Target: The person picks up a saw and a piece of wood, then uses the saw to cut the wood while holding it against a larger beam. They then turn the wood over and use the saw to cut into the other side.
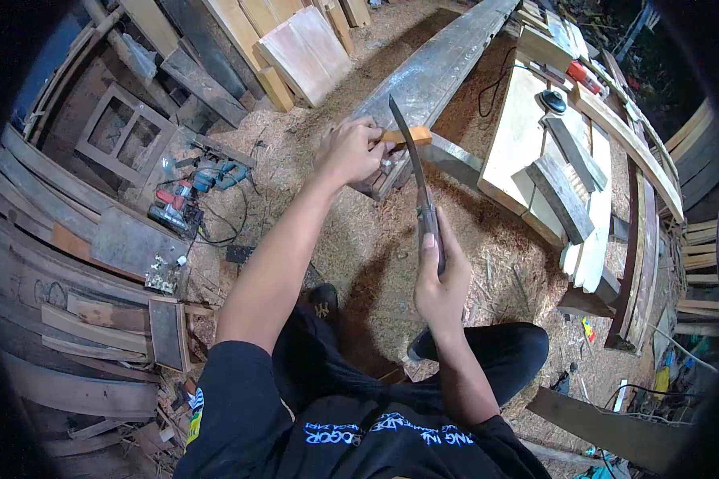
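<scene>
My right hand is closed around the wooden handle of a machete, with the thumb along the grip. Its long, dark, slightly curved blade points up and away from me. At the near end of a long plank bench, my left hand grips a small orange-brown wood block. In this view the blade crosses in front of the block, close to the left fingers. Part of the block is hidden behind those fingers and the blade.
Boards and beams lie on a worktable to the right, along with a red power tool. Blue and red power tools with cables sit on the left. Wood shavings cover the floor. Planks are stacked at lower left.
</scene>
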`<state>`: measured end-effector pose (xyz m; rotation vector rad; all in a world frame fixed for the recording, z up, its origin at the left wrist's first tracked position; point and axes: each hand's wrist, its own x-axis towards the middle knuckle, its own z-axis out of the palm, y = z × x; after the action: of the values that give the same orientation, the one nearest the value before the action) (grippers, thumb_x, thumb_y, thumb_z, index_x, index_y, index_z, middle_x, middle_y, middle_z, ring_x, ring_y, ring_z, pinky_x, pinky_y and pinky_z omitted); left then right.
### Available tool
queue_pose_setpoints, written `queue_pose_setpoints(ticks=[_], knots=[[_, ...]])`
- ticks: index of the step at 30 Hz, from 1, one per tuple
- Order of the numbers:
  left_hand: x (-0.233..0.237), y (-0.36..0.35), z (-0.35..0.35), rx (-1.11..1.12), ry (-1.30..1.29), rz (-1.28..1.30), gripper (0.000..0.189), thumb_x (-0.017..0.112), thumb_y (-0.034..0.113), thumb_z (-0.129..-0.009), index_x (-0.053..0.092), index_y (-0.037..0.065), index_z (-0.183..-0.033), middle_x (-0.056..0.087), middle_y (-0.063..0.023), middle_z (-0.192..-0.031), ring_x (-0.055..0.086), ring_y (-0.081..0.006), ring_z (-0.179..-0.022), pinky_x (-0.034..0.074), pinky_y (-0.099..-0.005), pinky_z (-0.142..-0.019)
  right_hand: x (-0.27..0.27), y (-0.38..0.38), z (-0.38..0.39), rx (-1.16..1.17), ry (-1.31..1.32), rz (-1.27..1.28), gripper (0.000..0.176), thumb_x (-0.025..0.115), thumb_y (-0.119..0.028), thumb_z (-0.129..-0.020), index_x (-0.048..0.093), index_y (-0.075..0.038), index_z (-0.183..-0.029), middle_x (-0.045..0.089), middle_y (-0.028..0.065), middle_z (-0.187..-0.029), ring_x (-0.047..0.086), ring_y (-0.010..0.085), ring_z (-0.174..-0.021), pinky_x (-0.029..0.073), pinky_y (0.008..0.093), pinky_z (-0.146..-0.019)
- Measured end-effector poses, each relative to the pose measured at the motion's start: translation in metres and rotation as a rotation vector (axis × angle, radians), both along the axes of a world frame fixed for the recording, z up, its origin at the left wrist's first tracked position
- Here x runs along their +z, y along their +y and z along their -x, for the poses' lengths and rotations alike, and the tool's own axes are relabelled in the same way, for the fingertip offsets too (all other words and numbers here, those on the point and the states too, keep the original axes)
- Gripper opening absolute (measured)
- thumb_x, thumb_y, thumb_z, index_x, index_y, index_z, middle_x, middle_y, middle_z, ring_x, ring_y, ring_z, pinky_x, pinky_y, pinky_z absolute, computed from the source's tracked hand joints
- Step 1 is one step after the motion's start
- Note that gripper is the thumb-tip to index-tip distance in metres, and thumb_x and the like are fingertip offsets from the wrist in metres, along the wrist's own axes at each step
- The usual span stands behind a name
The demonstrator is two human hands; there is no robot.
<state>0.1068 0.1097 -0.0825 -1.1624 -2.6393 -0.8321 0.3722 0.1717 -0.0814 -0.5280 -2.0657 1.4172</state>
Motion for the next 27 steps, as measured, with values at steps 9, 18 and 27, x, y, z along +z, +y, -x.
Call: queue_pose_setpoints(ticks=[9, 18, 27], knots=[[0.001, 0.0, 0.001, 0.016, 0.042, 0.053, 0.028, 0.073, 0.038, -0.092, 0.081, 0.014, -0.104, 0.071, -0.0007, -0.111, 0.066, -0.0287, -0.113, 0.05, -0.0466, -0.097, -0.015, -0.007, 0.005, -0.035, 0.213, -0.158, 0.046, 0.054, -0.008, -0.106, 0.05, 0.007, -0.149, 0.066, 0.0086, -0.085, 0.054, 0.0079, -0.072, 0.048, 0.0288, -0.063], [-0.003, 0.0, -0.004, 0.02, 0.055, 0.047, 0.024, 0.073, 0.037, -0.091, 0.081, 0.017, -0.102, 0.071, -0.0008, -0.108, 0.067, -0.03, -0.107, 0.051, -0.0488, -0.095, -0.012, -0.004, -0.002, -0.022, 0.02, 0.004, 0.046, 0.055, -0.009, -0.105, 0.05, 0.008, -0.148, 0.072, 0.0157, -0.093, 0.062, 0.0122, -0.081, 0.053, 0.0316, -0.075], [0.001, -0.002, -0.007, 0.007, 0.113, 0.035, 0.028, 0.073, 0.04, -0.091, 0.081, 0.017, -0.106, 0.071, -0.0008, -0.107, 0.067, -0.0301, -0.108, 0.048, -0.0484, -0.096, -0.004, 0.004, 0.037, -0.037, 0.013, 0.011, 0.045, 0.053, -0.007, -0.105, 0.051, 0.008, -0.148, 0.075, 0.0186, -0.096, 0.068, 0.0164, -0.079, 0.052, 0.035, -0.069]])
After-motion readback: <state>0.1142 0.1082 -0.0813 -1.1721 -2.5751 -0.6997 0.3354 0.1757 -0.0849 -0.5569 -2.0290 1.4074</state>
